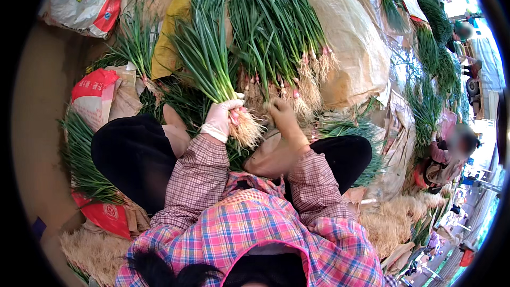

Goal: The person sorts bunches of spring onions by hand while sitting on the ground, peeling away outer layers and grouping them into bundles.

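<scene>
My left hand (221, 119), in a pale thin glove, is closed around a bunch of green garlic plants (211, 59) just above their pinkish bulbs. The leaves point up and away; the pale roots (245, 127) hang out to the right of the fist. My right hand (281, 115), in a tan glove and somewhat blurred, is at the root end of the large pile of the same plants (271, 24). Its fingers are bent close to the base of a single stem; whether they grip it is not plain.
A translucent plastic sack (350, 48) lies right of the pile, a yellow sack (171, 36) to its left. More plants (89, 159) lie at the left. A white and red sack (85, 2) stands at upper left. Another person (446, 159) sits at the far right.
</scene>
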Motion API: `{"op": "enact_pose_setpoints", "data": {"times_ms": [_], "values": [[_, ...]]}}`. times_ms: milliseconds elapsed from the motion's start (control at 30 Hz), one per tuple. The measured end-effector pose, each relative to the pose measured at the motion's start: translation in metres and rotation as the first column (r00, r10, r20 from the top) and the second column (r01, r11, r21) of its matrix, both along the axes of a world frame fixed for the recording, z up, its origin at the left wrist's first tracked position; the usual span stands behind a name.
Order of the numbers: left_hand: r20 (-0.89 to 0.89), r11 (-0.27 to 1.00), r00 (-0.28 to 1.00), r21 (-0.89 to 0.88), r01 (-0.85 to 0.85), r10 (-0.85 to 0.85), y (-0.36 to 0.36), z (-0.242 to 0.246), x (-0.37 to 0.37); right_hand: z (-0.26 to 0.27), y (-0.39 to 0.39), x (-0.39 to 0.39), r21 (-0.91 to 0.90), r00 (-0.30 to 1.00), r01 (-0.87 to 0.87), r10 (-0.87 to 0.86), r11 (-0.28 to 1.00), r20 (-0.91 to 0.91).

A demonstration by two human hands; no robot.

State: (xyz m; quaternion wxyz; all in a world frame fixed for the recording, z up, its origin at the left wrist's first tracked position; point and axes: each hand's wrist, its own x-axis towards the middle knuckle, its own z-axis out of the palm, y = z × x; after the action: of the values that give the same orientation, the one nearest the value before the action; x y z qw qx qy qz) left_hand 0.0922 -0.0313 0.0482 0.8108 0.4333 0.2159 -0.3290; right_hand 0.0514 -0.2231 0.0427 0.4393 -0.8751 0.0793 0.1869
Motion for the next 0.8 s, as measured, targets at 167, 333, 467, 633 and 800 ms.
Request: {"op": "enact_pose_setpoints", "data": {"times_ms": [167, 333, 467, 633, 800], "values": [[0.076, 0.950, 0.972, -0.242, -0.196, 0.220, 0.016, 0.025, 0.010, -0.037, 0.020, -0.043, -0.059, 0.775, -0.622, 0.603, 0.781, -0.190], [0.015, 0.981, 0.993, -0.156, -0.116, 0.120, 0.026, 0.009, 0.003, -0.055, 0.049, 0.073, -0.507, 0.935, 0.257, -0.079, 0.823, 0.347], [0.006, 0.992, 0.996, -0.090, -0.089, 0.090, 0.013, 0.008, -0.002, -0.087, 0.048, 0.126, -0.554, 0.897, 0.369, -0.131, 0.746, 0.421], [-0.025, 0.992, 0.996, -0.097, -0.082, 0.080, 0.014, -0.002, -0.002, -0.063, 0.027, 0.125, 0.108, 0.813, 0.582, -0.579, 0.806, -0.064], [-0.039, 0.995, 0.995, -0.027, -0.094, 0.093, 0.008, -0.005, -0.005, -0.081, 0.056, 0.110, -0.504, 0.923, 0.222, -0.012, 0.835, 0.385]]}}
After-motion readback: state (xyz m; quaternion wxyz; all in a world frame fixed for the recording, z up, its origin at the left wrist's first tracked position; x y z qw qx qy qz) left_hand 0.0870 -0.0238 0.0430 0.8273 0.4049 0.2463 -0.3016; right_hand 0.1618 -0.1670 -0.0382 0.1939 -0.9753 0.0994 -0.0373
